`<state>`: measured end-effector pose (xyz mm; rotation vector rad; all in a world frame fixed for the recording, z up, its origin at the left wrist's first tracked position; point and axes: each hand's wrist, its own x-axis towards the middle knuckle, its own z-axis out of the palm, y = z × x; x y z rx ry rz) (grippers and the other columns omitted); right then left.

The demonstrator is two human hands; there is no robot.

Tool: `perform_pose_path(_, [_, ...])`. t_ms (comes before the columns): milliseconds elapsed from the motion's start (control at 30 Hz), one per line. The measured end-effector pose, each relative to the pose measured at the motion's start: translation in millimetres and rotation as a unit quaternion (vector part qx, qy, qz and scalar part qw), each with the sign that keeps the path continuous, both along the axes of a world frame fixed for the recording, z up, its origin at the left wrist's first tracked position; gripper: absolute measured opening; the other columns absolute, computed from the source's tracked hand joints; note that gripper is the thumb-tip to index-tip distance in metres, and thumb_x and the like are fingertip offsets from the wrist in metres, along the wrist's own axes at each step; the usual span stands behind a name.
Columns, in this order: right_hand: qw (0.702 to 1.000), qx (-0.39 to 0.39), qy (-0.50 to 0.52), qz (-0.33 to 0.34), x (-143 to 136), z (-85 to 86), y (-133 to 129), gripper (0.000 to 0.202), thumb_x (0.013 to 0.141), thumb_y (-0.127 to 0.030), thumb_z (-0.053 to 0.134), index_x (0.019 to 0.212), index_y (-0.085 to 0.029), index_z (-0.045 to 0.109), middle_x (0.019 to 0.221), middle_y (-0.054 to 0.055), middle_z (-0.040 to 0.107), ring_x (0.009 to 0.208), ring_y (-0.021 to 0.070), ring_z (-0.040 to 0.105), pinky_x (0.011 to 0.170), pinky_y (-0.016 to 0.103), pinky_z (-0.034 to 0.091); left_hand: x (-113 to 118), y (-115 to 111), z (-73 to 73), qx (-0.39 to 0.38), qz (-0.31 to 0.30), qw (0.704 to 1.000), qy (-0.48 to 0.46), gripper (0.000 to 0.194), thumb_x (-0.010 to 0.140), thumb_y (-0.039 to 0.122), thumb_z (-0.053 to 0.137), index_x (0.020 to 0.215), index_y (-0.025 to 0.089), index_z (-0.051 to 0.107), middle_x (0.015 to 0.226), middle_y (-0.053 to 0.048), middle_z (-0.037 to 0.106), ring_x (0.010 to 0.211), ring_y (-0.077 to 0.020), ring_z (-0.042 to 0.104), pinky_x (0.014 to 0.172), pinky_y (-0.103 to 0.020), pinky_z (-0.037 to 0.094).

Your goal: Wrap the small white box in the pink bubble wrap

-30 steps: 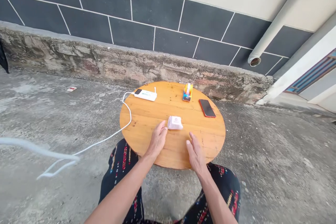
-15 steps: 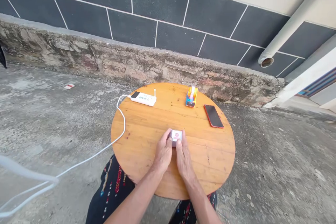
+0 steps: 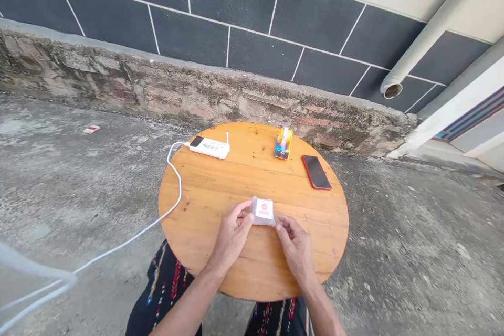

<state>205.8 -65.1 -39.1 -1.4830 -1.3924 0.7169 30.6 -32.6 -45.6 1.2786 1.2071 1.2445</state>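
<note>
Checking 1 small wrapped packet (image 3: 263, 214), white label w/ red print facing up: located at the near-centre of the round wooden surface (image 3: 220, 181), betw. both hands. Contact underneath can't be confirmed.

L hand (image 3: 232, 228): thumb and index fingers at packet's left edge, seemingly touching; can't tell if clamped. R hand (image 3: 293, 241): fingers curled, thumb and index tips close together at the near right corner; grip likewise can't be told.

Risks, in insp.'s judgement:
1. Wrap looks thin and loose at the corners. Uneven pull betw. the 2 hands could tear it or twist the packet.
2. Hold appears to be at edges only; if 1 side slips, packet could tip or drop, label down.
3. White cord (image 3: 180, 184) runs from the white device (image 3: 209, 147) over the surface's left edge. A wide L-arm swing could snag it and drag the device off.
4. Phone (image 3: 316, 172), near the right rim, and tape dispenser (image 3: 283, 143), near the far rim: a careless R-hand reach or a jolt to the surface could send either onto the concrete ground (image 3: 413, 236).
</note>
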Motion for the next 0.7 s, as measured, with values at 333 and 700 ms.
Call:
perform_pose_path(333, [0.997, 0.009, -0.080, -0.008, -23.5, -8.6, 2.3, 0.021, 0.087, -0.038, 0.052, 0.087, -0.020, 0.064, 0.084, 0.007, 0.072, 0.077, 0.0247, 0.068, 0.072, 0.037, 0.053, 10.0, 5.2, -4.3, 0.026, -0.015, 0.999, 0.043, 0.029, 0.085, 0.027, 0.055, 0.112, 0.021, 0.064, 0.104, -0.007, 0.066, 0.087, -0.0194, 0.063, 0.075, -0.032, 0.055])
perform_pose_path(700, [0.975, 0.010, -0.211, 0.069, 5.0, -4.6, 19.6, 0.058, 0.090, -0.040, 0.049, 0.143, -0.021, 0.036, 0.143, 0.010, 0.046, 0.130, 0.0270, 0.043, 0.106, 0.047, 0.038, 4.3, 14.3, 2.2, 0.001, -0.001, 0.999, 0.038, 0.036, 0.086, 0.032, 0.055, 0.119, 0.019, 0.060, 0.116, -0.008, 0.064, 0.102, -0.0216, 0.063, 0.083, -0.032, 0.053])
